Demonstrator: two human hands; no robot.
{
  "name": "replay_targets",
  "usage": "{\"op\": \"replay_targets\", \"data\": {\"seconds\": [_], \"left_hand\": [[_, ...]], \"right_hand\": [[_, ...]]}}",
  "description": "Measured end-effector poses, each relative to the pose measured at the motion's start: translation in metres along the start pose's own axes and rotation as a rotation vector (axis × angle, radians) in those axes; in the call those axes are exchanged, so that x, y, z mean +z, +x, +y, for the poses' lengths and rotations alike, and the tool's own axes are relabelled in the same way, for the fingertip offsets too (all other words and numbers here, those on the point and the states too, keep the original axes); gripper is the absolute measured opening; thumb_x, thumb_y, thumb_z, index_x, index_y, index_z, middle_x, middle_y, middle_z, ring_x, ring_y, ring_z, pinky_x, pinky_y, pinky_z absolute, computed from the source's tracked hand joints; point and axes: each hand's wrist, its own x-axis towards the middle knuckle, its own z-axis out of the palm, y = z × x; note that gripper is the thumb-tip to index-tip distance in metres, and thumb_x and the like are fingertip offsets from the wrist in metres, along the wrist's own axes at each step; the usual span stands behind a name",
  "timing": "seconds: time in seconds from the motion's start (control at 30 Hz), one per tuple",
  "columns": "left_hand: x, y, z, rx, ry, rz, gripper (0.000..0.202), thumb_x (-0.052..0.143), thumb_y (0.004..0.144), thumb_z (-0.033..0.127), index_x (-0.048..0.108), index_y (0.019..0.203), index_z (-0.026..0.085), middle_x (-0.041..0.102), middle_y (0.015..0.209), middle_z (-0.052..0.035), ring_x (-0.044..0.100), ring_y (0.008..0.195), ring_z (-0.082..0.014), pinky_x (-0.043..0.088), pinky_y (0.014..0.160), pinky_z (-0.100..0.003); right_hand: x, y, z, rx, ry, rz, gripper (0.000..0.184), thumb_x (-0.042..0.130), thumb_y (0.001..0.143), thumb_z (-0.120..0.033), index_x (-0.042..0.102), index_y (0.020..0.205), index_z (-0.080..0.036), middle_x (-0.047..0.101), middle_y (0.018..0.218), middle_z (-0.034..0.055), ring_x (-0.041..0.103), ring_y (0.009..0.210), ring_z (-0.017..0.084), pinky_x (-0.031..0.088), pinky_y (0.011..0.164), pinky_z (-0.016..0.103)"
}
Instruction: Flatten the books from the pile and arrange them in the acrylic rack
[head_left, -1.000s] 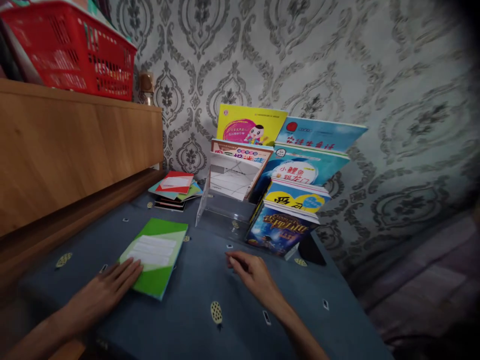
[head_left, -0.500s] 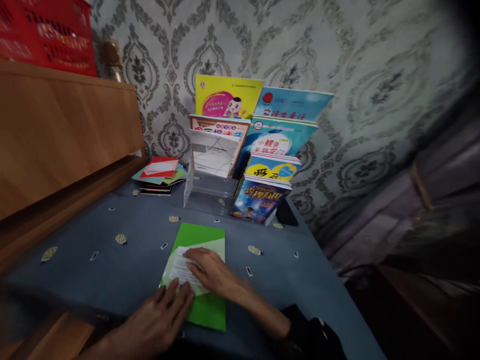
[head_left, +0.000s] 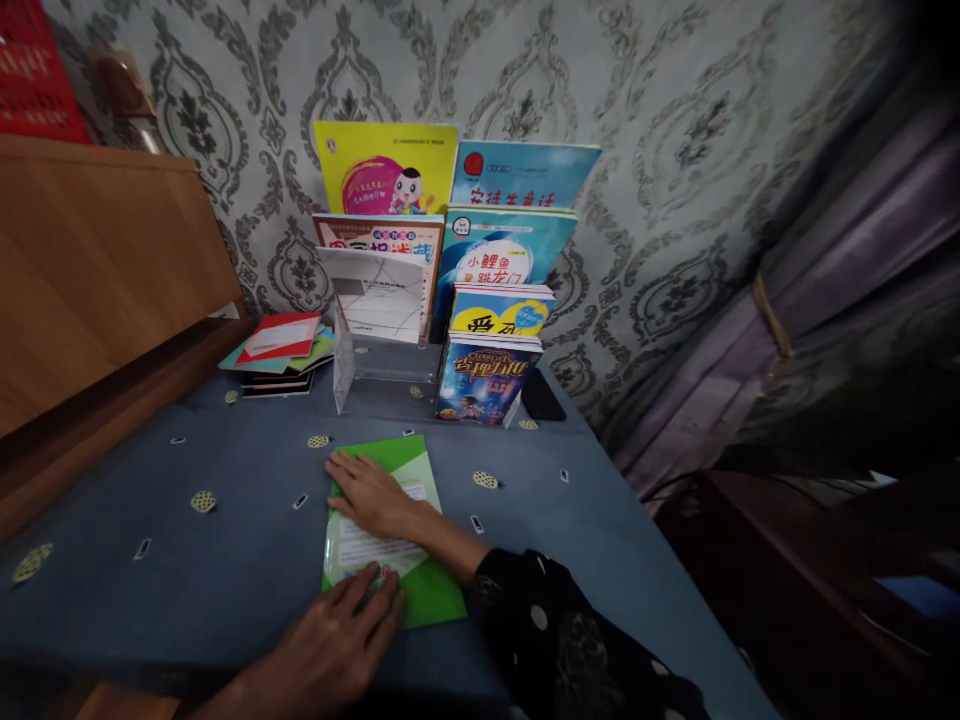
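Note:
A green book with a pale green band and printed text lies flat on the table in front of me. My right hand rests on its upper left part, fingers stretched out toward the left edge. Against the lower left edge lies my left hand, its fingers extended onto the cover. Behind the book stands a clear acrylic rack in steps, with upright books in it. A dark blue book fills the front right step, with a yellow and blue book behind it.
A small pile of thin books with a red one on top lies at the back left, beside a wooden cabinet. A black flat object lies right of the rack. A purple curtain hangs at the right.
My right hand has slid up and left across the book to its upper left edge. The book has turned slightly, and the whole view has shifted to the right.

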Motion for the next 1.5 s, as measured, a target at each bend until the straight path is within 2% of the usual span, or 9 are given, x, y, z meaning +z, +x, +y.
{"op": "replay_targets", "data": {"seconds": [0.17, 0.33, 0.5, 0.67, 0.77, 0.9, 1.13, 1.33, 1.5], "left_hand": [[0.0, 0.003, -0.012, -0.051, -0.032, -0.031, 0.055, 0.045, 0.086, 0.006, 0.046, 0.141, 0.01, 0.058, 0.137, -0.0176, 0.055, 0.126, -0.0302, 0.052, 0.096, -0.04], [-0.004, 0.015, -0.05, -0.239, -0.039, -0.037, 0.048, 0.038, 0.091, 0.007, 0.053, 0.136, 0.011, 0.057, 0.139, -0.0168, 0.054, 0.128, -0.028, 0.05, 0.1, -0.042], [0.001, 0.035, -0.091, -0.444, -0.063, -0.006, 0.044, 0.032, 0.098, 0.02, 0.056, 0.133, 0.007, 0.057, 0.138, -0.0189, 0.054, 0.128, -0.0275, 0.047, 0.103, -0.045], [0.009, 0.053, -0.112, -0.517, -0.07, 0.028, 0.045, 0.033, 0.097, 0.022, 0.058, 0.132, 0.009, 0.058, 0.137, -0.0171, 0.054, 0.129, -0.0276, 0.042, 0.108, -0.046], [0.015, 0.059, -0.119, -0.527, -0.076, 0.075, 0.044, 0.035, 0.097, 0.024, 0.057, 0.132, 0.013, 0.058, 0.138, -0.0144, 0.054, 0.129, -0.0266, 0.042, 0.108, -0.045], [0.021, 0.063, -0.127, -0.514, -0.077, 0.113, 0.045, 0.035, 0.096, 0.024, 0.056, 0.133, 0.011, 0.056, 0.14, -0.0158, 0.053, 0.13, -0.0271, 0.042, 0.108, -0.047], [0.023, 0.067, -0.134, -0.411, -0.086, 0.134, 0.045, 0.035, 0.099, 0.031, 0.054, 0.136, 0.013, 0.054, 0.143, -0.0152, 0.049, 0.133, -0.0286, 0.038, 0.11, -0.053], [0.023, 0.079, -0.136, -0.286, -0.172, 0.123, 0.046, 0.035, 0.102, 0.033, 0.049, 0.14, 0.013, 0.052, 0.145, -0.0115, 0.046, 0.136, -0.0241, 0.037, 0.113, -0.048], [0.024, 0.083, -0.134, -0.302, -0.197, 0.14, 0.045, 0.034, 0.102, 0.033, 0.048, 0.141, 0.013, 0.052, 0.145, -0.0113, 0.048, 0.135, -0.0236, 0.039, 0.112, -0.047]], "right_hand": [[-0.009, -0.008, 0.032, 0.176, -0.068, 0.045, 0.058, 0.049, 0.098, -0.035, 0.039, 0.146, -0.005, 0.032, 0.155, 0.0209, 0.025, 0.147, 0.028, 0.022, 0.12, 0.046], [-0.023, -0.041, 0.057, 0.358, -0.107, 0.094, 0.058, 0.045, 0.098, -0.035, 0.038, 0.146, -0.005, 0.033, 0.156, 0.0208, 0.025, 0.147, 0.028, 0.021, 0.12, 0.047], [-0.024, -0.069, 0.064, 0.396, -0.118, 0.142, 0.056, 0.039, 0.099, -0.034, 0.037, 0.148, -0.007, 0.032, 0.157, 0.0178, 0.024, 0.147, 0.027, 0.023, 0.119, 0.047], [-0.017, -0.073, 0.065, 0.399, -0.161, 0.182, 0.053, 0.037, 0.1, -0.034, 0.04, 0.148, -0.011, 0.034, 0.156, 0.0148, 0.025, 0.147, 0.025, 0.024, 0.119, 0.047], [-0.015, -0.073, 0.066, 0.393, -0.173, 0.2, 0.052, 0.038, 0.099, -0.033, 0.041, 0.147, -0.012, 0.035, 0.156, 0.0146, 0.027, 0.147, 0.025, 0.025, 0.118, 0.047], [-0.016, -0.077, 0.066, 0.382, -0.168, 0.186, 0.054, 0.046, 0.097, -0.035, 0.042, 0.146, -0.011, 0.033, 0.157, 0.0162, 0.025, 0.147, 0.027, 0.024, 0.119, 0.048], [-0.026, -0.085, 0.069, 0.34, -0.099, 0.117, 0.074, 0.053, 0.092, -0.054, 0.037, 0.148, -0.009, 0.027, 0.158, 0.0215, 0.02, 0.148, 0.031, 0.02, 0.119, 0.051], [-0.028, -0.083, 0.075, 0.327, -0.035, 0.107, 0.085, 0.058, 0.086, -0.062, 0.038, 0.148, -0.007, 0.027, 0.158, 0.0222, 0.021, 0.148, 0.032, 0.02, 0.119, 0.052], [-0.027, -0.086, 0.075, 0.315, -0.032, 0.125, 0.082, 0.061, 0.086, -0.06, 0.039, 0.147, -0.009, 0.03, 0.157, 0.0222, 0.024, 0.147, 0.033, 0.022, 0.118, 0.053]]}}
